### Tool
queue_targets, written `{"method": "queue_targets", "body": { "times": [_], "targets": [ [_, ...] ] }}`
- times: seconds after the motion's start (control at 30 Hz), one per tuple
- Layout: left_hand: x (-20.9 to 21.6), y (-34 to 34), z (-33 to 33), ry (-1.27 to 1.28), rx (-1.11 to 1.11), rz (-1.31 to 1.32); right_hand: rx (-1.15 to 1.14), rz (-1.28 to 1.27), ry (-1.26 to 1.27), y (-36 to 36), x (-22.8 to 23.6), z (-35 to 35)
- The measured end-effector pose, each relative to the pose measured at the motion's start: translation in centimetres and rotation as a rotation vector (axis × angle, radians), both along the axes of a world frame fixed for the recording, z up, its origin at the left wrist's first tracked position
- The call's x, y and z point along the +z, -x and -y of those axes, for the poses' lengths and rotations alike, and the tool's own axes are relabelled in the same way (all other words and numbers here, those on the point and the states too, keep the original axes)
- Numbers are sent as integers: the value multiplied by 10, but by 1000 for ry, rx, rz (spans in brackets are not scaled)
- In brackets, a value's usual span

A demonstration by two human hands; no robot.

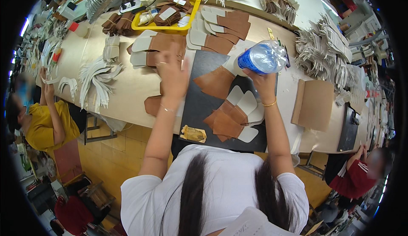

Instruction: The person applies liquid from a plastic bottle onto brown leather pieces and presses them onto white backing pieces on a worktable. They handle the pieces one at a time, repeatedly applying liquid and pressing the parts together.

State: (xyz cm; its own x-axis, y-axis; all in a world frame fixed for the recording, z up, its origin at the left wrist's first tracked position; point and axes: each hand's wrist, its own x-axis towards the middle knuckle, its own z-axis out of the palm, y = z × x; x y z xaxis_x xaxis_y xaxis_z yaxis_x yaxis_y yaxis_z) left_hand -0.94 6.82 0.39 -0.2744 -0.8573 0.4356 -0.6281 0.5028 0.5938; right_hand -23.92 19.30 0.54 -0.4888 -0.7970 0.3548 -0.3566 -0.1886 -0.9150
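- my right grip (260,81) is curled around the clear bottle (264,59) with blue on it, above the counter (72,63).
- its long axis slants, clear end pointing rightward and away from me.
- the yellow tray (194,15) holds brown bundles (174,20) and white slips (167,13).
- my left hand (173,78) blurs over brown-and-white pieces (155,42); i can't tell its grip.
- the bottle hides some right fingers.

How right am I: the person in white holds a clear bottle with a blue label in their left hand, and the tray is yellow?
One slip: the head view shows the clear bottle in the right hand, not the left hand. The tray is yellow.
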Motion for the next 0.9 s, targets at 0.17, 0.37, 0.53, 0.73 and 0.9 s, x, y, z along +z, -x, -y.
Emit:
{"method": "queue_targets", "body": {
  "times": [0.17, 0.37, 0.53, 0.73, 0.9],
  "targets": [
    [-40, 41, -81, 11, -422, 278, 56, -240, -109, -13, 12, 2],
    [-50, 39, -85, 71, -495, 372, -183, -320, -77, 30, 4, 19],
    [-46, 36, -83, 66, -547, 375, 7, -280, -38, -4, 15, 7],
    [-46, 37, -84, 84, -534, 366, -60, -311, -182, 18, 8, 7],
    [-46, 36, -86, 92, -532, 353, -82, -232, -119, 20, 19, 9]
  ]
}}
